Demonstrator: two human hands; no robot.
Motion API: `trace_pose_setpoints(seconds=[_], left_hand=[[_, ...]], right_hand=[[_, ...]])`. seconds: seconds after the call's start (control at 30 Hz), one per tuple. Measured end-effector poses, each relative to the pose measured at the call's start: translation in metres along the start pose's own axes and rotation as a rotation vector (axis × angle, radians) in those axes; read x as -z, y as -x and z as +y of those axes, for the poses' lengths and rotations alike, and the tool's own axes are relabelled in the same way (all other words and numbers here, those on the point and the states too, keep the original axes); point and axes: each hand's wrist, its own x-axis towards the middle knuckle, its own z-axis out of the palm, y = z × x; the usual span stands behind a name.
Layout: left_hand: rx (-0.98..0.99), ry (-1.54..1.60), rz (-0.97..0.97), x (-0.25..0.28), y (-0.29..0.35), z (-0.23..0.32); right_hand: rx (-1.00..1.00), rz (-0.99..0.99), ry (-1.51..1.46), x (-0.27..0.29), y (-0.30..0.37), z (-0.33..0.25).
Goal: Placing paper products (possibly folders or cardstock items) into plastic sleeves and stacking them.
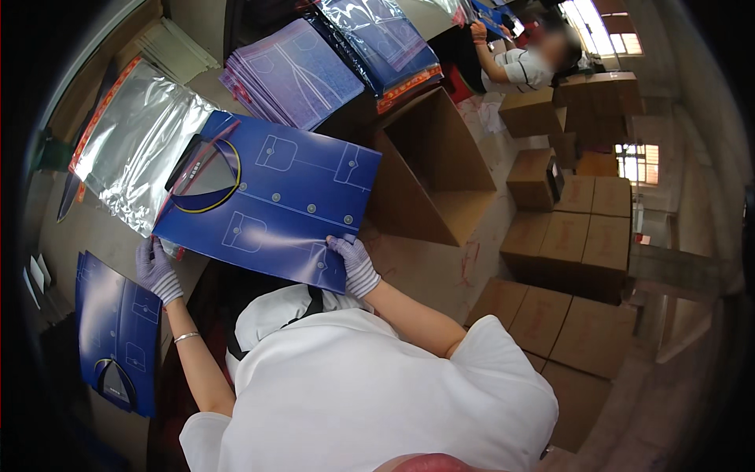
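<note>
A flat blue piece printed like a denim shirt (295, 200), with pockets, buttons and a yellow-rimmed collar, lies tilted before me. Its collar end meets the crinkled clear plastic bag (141, 149), which has an orange strip at its far end. My right hand (354, 266), in a striped knit glove, is closed on the near right edge of the blue piece. My left hand (160, 274), gloved alike, pinches at the near left corner, where bag and blue piece meet. Which of the two layers its fingertips hold is hard to see.
More blue shirt-printed pieces (118, 330) lie at the left. Beyond are stacked purple printed pieces (291, 75) and bagged blue ones (385, 47). An open cardboard box (432, 169) stands at the right, with several closed cartons (566, 236) behind it. A co-worker (523, 67) is at the far right.
</note>
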Motion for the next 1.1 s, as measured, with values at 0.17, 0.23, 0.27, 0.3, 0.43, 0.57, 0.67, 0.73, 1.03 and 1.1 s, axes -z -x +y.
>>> trace_pose_setpoints(seconds=[0.17, 0.23, 0.27, 0.3, 0.43, 0.57, 0.67, 0.73, 1.03, 1.1], left_hand=[[0.136, 0.178, 0.121, -0.002, 0.003, -0.006], [0.291, 0.415, 0.142, -0.002, 0.0, -0.015], [0.292, 0.413, 0.144, 0.0, 0.001, -0.019], [0.296, 0.413, 0.134, 0.001, 0.001, -0.016], [-0.088, -0.046, 0.131, 0.008, -0.001, 0.022], [-0.196, -0.228, 0.143, 0.014, -0.004, 0.023], [-0.345, -0.369, 0.159, 0.015, -0.007, 0.027], [-0.377, -0.391, 0.089, 0.014, -0.007, 0.033], [-0.129, 0.003, -0.063, -0.001, 0.026, 0.02], [0.986, 0.865, -0.092, -0.004, 0.001, -0.003]], right_hand=[[-0.002, 0.016, 0.006, -0.001, -0.003, 0.006], [-0.047, -0.001, 0.001, -0.004, -0.001, 0.0], [-0.049, -0.004, 0.003, -0.005, -0.002, 0.002], [-0.041, 0.012, -0.013, -0.004, -0.002, 0.004], [-0.008, 0.047, -0.001, -0.004, -0.005, 0.007], [-0.011, 0.031, -0.024, -0.016, 0.0, 0.002], [0.01, 0.033, 0.025, -0.016, -0.003, 0.003], [0.011, 0.012, 0.034, -0.018, -0.002, 0.001], [-0.097, -0.075, -0.11, -0.04, -0.017, 0.017], [-0.078, -0.102, -0.064, -0.042, -0.03, 0.031]])
